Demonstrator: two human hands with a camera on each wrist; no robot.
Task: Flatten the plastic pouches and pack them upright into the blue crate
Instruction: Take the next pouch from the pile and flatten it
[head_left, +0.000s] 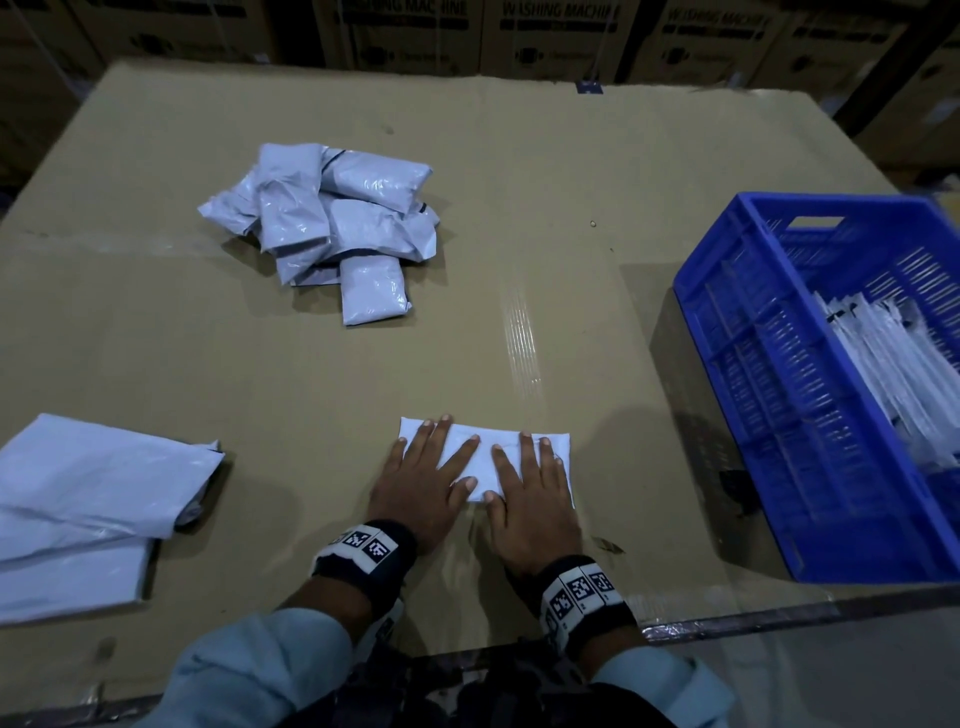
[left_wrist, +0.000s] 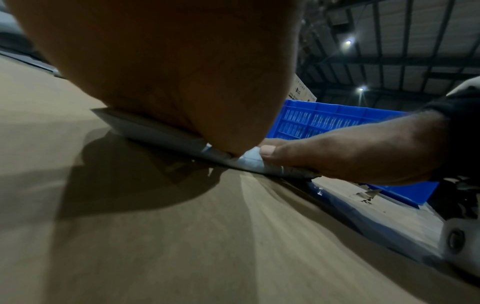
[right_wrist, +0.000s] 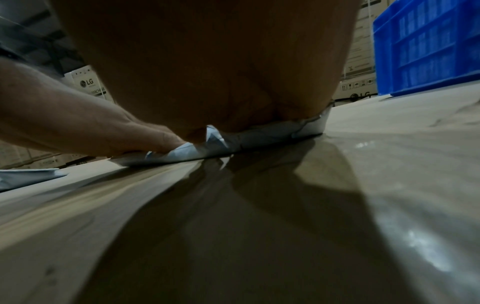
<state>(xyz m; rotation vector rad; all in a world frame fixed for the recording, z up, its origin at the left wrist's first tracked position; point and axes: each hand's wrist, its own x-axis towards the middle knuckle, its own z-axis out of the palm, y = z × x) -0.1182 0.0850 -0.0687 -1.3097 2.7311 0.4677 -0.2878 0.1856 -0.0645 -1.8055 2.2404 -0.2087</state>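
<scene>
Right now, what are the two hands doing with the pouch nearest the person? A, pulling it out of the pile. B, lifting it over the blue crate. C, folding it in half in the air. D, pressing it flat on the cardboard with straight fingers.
D: the left hand and right hand lie flat, fingers straight, on the pouch, which rests on the cardboard.

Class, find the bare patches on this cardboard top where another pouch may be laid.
Bare: between the pouch pile and blue crate; between the pile and pressed pouch. Crowded: near-left corner, flat bags; both hands, left hand and right hand, cover the pressed pouch.
</scene>
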